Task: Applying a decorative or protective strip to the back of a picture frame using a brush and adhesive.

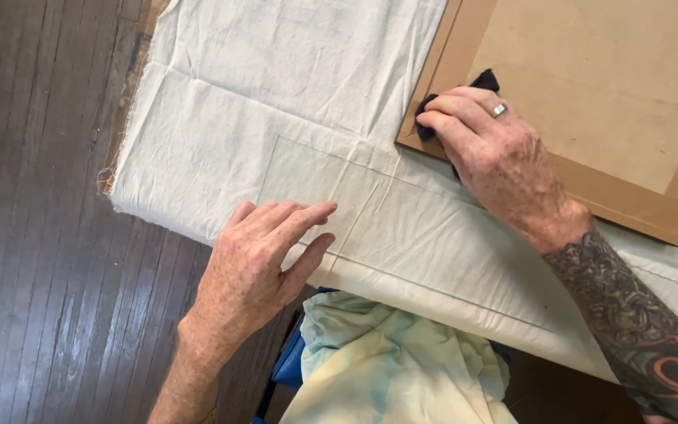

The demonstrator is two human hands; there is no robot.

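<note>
Floor [49,235]: dark wood boards, running along the left of the sheet and under its near edge. Sheet [276,102]: pale, creased cloth spread over the bench, covering it fully so the bench top itself cannot be seen; a frayed hem hangs at its left edge and faint straight lines cross its middle. Board [606,86]: flat brown panel with a lighter raised centre and a darker border, lying on the sheet at its upper right, one corner pointing toward the sheet's middle. Garment [386,369]: mottled pale green and cream fabric, bunched below the sheet's near edge, with a strip of blue showing beside it. Right hand [496,153]: tattooed forearm, ring on one finger, resting on the board's near-left corner above the sheet, fingers curled and pressing down on the rag. Left hand [260,267]: flat on the sheet near its front edge, fingers extended and loosely spread, thumb apart, holding nothing. Rag [484,81]: small dark cloth, mostly hidden beneath the right fingers, lying on the board's border close to where it meets the sheet.
</note>
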